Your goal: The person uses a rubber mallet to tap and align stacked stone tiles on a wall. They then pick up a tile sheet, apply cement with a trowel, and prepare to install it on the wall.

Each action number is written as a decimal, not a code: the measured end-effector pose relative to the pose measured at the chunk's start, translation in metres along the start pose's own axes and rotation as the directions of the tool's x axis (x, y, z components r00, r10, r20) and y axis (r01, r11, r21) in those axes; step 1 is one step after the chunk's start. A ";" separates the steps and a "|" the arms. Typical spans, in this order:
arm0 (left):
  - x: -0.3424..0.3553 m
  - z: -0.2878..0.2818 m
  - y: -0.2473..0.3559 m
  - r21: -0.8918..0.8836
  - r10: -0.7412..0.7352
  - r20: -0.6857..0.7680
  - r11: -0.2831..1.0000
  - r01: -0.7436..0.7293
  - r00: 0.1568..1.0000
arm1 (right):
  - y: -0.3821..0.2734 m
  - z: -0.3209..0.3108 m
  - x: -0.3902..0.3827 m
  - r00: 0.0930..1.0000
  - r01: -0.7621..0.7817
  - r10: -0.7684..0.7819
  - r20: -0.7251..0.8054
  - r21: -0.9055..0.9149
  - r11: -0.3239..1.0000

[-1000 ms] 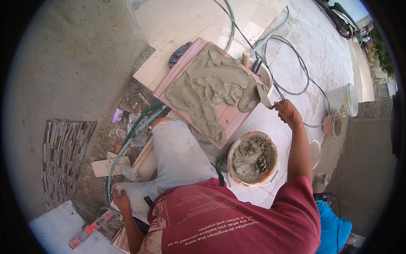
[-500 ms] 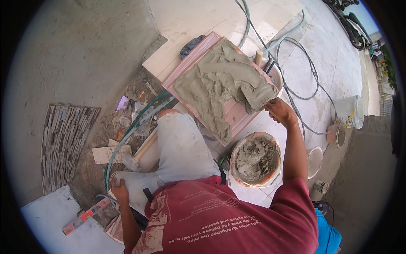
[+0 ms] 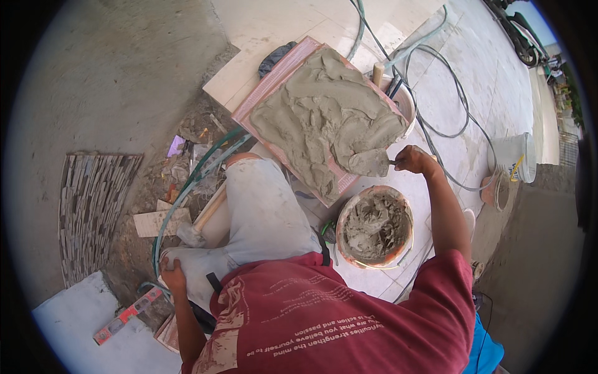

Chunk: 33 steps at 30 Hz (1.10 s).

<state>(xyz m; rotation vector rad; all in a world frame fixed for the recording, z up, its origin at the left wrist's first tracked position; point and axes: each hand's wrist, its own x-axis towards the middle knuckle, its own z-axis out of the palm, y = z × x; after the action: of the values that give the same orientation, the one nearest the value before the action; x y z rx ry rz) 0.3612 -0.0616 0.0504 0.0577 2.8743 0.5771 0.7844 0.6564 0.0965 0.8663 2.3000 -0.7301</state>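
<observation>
My right hand (image 3: pixel 414 160) is closed round the handle of a trowel. The trowel's blade (image 3: pixel 370 163), coated with grey mortar, lies flat against the mortar near the right corner of a large tile (image 3: pixel 275 80). That tile has its pinkish ribbed back facing up. Wet mortar (image 3: pixel 321 103) covers most of it in uneven ridges, leaving pink strips bare along the edges. Just below the trowel stands a round bucket (image 3: pixel 342 229) with more mortar inside. My left hand (image 3: pixel 173 275) rests on my bent leg, fingers spread over the trouser cloth and holding nothing.
A mallet (image 3: pixel 192 235) lies beside my leg, near hoses (image 3: pixel 180 198) and rubble. Another bucket (image 3: pixel 409 106) holding tools stands behind the tile. Cables (image 3: pixel 464 118) loop across the floor at right, towards a clear bucket (image 3: pixel 518 156). A red level (image 3: pixel 128 316) lies lower left.
The trowel has swept down and slightly left along the tile's right corner, spreading mortar over bare pink surface there. My right hand has moved with it. My left hand stays on my leg.
</observation>
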 end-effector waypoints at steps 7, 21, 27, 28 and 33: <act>-0.007 -0.006 0.008 0.023 -0.002 0.009 1.000 0.002 1.000 | 0.041 0.007 -0.029 0.982 -0.171 0.166 -0.095 -0.046 0.984; -0.006 -0.001 -0.002 -0.007 0.086 -0.046 0.996 -0.086 0.995 | -0.129 -0.051 0.007 0.968 -0.231 0.192 0.161 0.276 0.933; -0.008 -0.001 0.000 0.003 0.081 -0.043 0.997 -0.081 0.996 | -0.121 -0.015 -0.014 0.990 -0.024 0.036 0.133 -0.089 0.996; -0.007 0.000 0.002 0.005 0.082 -0.036 0.997 -0.082 0.996 | -0.118 -0.008 -0.019 0.997 0.005 0.011 0.082 -0.187 0.982; -0.011 -0.001 0.002 0.006 0.064 -0.040 0.998 -0.064 0.997 | -0.136 -0.025 -0.048 0.972 -0.232 0.220 -0.086 -0.170 0.958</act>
<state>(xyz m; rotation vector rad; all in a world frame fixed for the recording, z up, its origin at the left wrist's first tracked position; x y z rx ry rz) 0.3722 -0.0606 0.0543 0.1413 2.9225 0.5898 0.7098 0.5662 0.1848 1.0600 2.2338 -0.3941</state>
